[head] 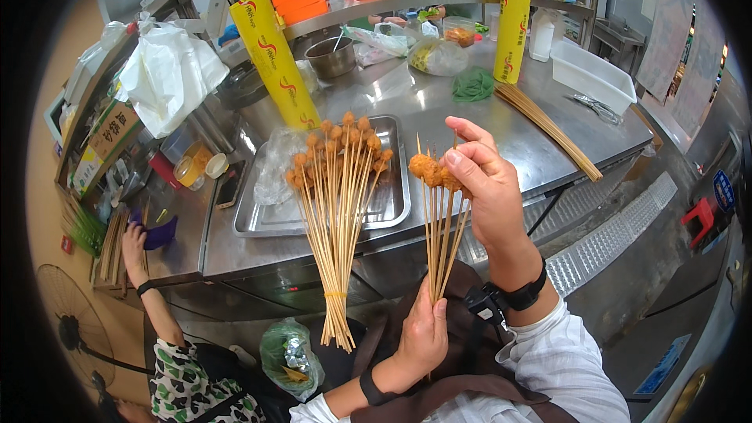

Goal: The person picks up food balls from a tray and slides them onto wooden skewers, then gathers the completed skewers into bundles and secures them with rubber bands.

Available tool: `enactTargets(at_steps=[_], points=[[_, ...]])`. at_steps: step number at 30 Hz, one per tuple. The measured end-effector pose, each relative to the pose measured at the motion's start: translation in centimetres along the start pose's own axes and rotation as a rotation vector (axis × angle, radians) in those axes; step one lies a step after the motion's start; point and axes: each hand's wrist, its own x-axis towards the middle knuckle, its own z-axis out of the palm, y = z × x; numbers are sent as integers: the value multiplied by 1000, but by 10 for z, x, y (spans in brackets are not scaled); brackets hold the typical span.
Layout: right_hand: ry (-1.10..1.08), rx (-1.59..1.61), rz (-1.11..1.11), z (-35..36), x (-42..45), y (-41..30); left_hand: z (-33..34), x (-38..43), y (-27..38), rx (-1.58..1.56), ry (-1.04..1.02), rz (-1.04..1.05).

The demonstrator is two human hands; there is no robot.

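Note:
My left hand [420,329] grips several bamboo skewers [437,235] by their lower ends, in front of my brown apron. Orange-brown fried balls [432,171] sit near the tops of these skewers. My right hand [490,188] is at the upper end, its thumb and fingers around a skewered ball and the tip of its stick; part of that ball is hidden. To the left, a large bundle of ball skewers [338,211] lies with its balls in a metal tray [402,200]. A yellow band [335,294] ties its sticks, which overhang the counter's front edge.
Bare bamboo skewers [549,132] lie at the right beside a yellow film roll [513,29], scissors [596,108] and a white bin [593,76]. Another film roll [276,64] stands behind the tray. At left, a co-worker's hand [134,241] touches purple cloth [160,234]. A phone [231,185] lies nearby.

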Motion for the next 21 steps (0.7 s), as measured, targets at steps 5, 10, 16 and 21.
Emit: enactTargets(at_steps=[5, 10, 16, 21], points=[[-85, 11, 39, -7, 4, 0, 1, 3, 4, -24, -18, -2], [-91, 26, 24, -9, 6, 6, 1, 2, 0, -30, -26, -20], [-114, 20, 34, -8, 8, 4, 1, 1, -1, -38, -26, -30], [-141, 13, 18, -4, 5, 5, -1, 1, -8, -18, -5, -7]])
